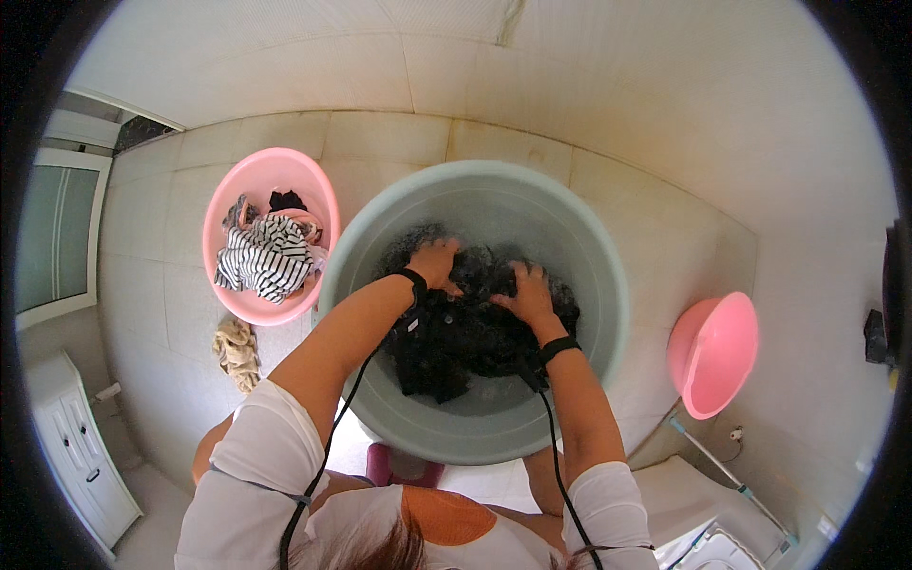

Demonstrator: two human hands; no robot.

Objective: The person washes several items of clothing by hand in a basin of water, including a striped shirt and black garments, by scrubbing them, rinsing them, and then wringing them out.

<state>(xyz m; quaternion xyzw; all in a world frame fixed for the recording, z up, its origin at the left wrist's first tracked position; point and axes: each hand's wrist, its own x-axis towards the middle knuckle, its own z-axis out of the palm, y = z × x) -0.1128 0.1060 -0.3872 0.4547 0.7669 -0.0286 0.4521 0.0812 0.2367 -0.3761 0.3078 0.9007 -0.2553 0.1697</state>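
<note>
A large grey-green plastic tub (484,434) stands before me, holding water and dark, nearly black fabric (456,342). My left hand (434,267) rests on the far left part of that wet fabric, fingers and thumb spread. To its right, my right hand (529,296) lies on the cloth with its fingers apart and the thumb turned inward. Some fingertips are partly lost in the water and dark folds. No gathered cloth shows inside either hand. Black bands circle both wrists, and cables run from them up along my arms.
Left of the tub, a pink basin (267,313) holds clothes, including a black-and-white striped garment (263,256). A beige cloth (237,353) lies on the tiled floor nearby. Another pink basin (719,356) leans tilted at the right, near a pole (734,477). A white cabinet (85,456) stands at the lower left.
</note>
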